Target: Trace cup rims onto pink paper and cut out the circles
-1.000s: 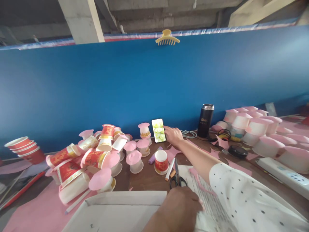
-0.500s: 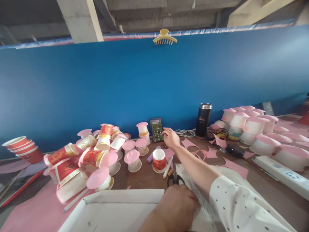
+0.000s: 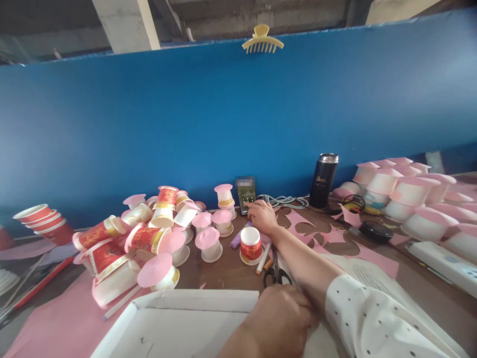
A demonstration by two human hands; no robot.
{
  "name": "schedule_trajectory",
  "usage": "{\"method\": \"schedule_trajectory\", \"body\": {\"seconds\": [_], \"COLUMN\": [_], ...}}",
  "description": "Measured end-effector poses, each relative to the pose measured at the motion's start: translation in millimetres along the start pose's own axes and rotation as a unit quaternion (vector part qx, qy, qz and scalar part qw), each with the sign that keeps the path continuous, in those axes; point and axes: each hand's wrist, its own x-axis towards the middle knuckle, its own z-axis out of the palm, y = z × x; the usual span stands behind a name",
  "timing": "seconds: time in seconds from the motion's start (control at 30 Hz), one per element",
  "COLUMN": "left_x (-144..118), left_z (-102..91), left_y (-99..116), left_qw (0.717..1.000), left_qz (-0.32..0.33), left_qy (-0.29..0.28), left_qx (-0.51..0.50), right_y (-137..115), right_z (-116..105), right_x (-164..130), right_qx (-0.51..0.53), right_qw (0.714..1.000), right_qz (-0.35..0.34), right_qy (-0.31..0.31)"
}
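Observation:
My right hand (image 3: 263, 216) reaches forward from a white dotted sleeve. Its fingers are spread and the fingertips touch the lower part of a phone (image 3: 246, 193). The phone leans upright against the blue wall and shows a dark keypad screen. A small red paper cup (image 3: 251, 244) stands just in front of that hand. My left hand (image 3: 280, 318) is curled into a fist at the near edge, resting on a printed sheet (image 3: 372, 278) beside a white cardboard box (image 3: 179, 323). Whether the fist holds anything is hidden. Scissors (image 3: 275, 271) lie between the two hands.
A heap of red cups and pink-lidded white cups (image 3: 149, 238) fills the left. More pink-lidded cups (image 3: 402, 191) stand at the right, near a black flask (image 3: 323, 180), cables, pink paper scraps (image 3: 320, 233) and a white power strip (image 3: 443, 261). A hair claw (image 3: 262, 42) sits on the wall's top.
The phone screen went from a bright picture to a dark keypad. My right hand slid a little lower on it. The left fist stayed put.

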Motion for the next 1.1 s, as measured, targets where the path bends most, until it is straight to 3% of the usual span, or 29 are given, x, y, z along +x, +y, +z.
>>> {"method": "schedule_trajectory", "body": {"seconds": [0.23,1.1], "left_x": [0.9,3.4], "left_z": [-5.2,-7.5], "left_y": [2.2,3.3], "left_qw": [1.0,1.0], "left_qz": [-0.005,-0.006], "left_qy": [0.009,-0.007], "left_qx": [-0.023,-0.013], "right_y": [-2.2,-0.4], "right_z": [1.7,10.0], "right_x": [1.3,4.5], "right_qx": [-0.028,-0.06], "right_qw": [0.999,0.998], "right_qz": [-0.001,-0.005], "right_qy": [-0.037,-0.037]}}
